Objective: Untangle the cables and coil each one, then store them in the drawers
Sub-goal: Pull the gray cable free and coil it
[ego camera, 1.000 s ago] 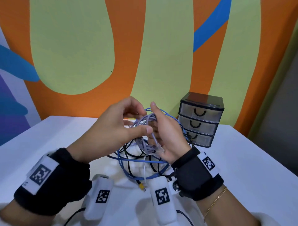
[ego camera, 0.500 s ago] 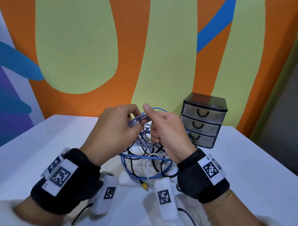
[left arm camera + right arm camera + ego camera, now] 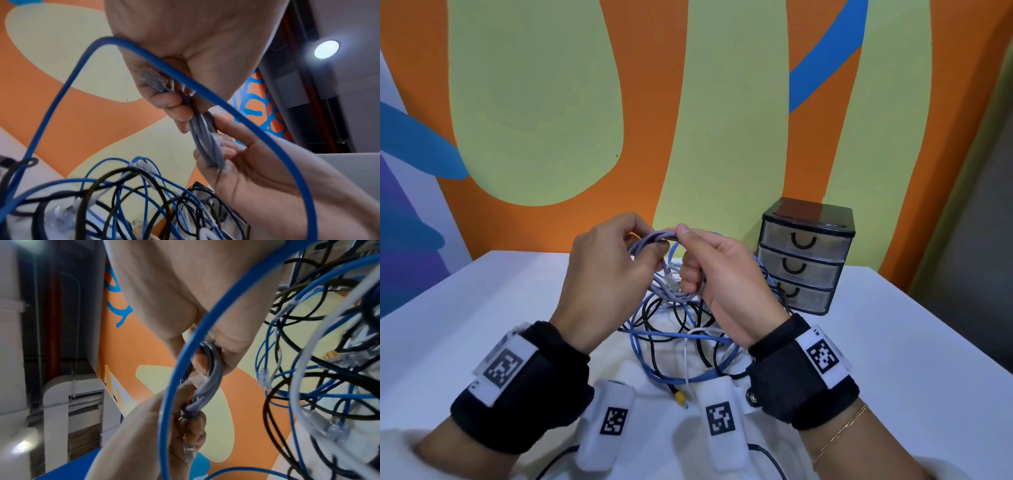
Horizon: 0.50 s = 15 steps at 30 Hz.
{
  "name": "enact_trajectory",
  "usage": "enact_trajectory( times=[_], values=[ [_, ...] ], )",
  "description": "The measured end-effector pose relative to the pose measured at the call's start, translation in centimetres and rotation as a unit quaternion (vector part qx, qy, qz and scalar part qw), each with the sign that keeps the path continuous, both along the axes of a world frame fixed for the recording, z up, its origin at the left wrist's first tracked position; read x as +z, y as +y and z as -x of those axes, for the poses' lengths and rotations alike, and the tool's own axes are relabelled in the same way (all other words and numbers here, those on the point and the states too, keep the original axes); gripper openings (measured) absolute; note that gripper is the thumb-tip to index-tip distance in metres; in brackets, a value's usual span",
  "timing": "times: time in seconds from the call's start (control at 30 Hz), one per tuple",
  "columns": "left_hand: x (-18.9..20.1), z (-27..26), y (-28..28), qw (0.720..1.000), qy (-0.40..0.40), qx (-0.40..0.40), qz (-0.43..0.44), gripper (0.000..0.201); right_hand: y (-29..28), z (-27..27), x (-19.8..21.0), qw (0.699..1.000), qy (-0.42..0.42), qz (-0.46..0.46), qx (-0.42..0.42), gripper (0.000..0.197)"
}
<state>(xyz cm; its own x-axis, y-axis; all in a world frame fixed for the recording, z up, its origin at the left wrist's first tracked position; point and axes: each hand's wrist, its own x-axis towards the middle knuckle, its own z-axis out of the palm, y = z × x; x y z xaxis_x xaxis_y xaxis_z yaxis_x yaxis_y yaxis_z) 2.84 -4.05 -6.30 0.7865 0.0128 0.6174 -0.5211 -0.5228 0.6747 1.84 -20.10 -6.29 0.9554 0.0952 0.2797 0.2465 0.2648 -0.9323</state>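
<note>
Both hands have drifted lower, left hand [image 3: 606, 274] and right hand [image 3: 726, 274] each pinching one grey cable coil [image 3: 654, 240] beside three drawers [image 3: 804, 260].

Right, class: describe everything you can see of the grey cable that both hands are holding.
The grey cable is thin, pale lilac-grey and smooth, plastic-looking, wound into a small coil of several loops. It is held up above the table and the tangle of blue, black and white cables. The left hand pinches its top; the right hand grips its top and lower side. A clear plug shows at one end.
</note>
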Motion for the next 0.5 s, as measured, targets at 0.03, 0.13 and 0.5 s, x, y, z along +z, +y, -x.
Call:
enact_trajectory(
  times=[0.03, 0.13, 0.5],
  values=[
    [-0.1, -0.1, 0.1, 1.000, -0.016, 0.020, -0.012, 0.014, 0.0, 0.2, 0.1, 1.000, -0.003, 0.009, 0.001, 0.027],
    [-0.2, -0.5, 0.3, 0.997, -0.027, 0.045, -0.064, 0.017, 0.1, 0.5, 0.4, 1.000, -0.005, 0.028, 0.001, 0.025],
    [1.4, 0.5, 1.1, 0.946, 0.210, -0.242, 0.057, 0.059, -0.5, 0.1, 0.5, 0.998, 0.013, -0.057, -0.009, 0.036]
  ],
)
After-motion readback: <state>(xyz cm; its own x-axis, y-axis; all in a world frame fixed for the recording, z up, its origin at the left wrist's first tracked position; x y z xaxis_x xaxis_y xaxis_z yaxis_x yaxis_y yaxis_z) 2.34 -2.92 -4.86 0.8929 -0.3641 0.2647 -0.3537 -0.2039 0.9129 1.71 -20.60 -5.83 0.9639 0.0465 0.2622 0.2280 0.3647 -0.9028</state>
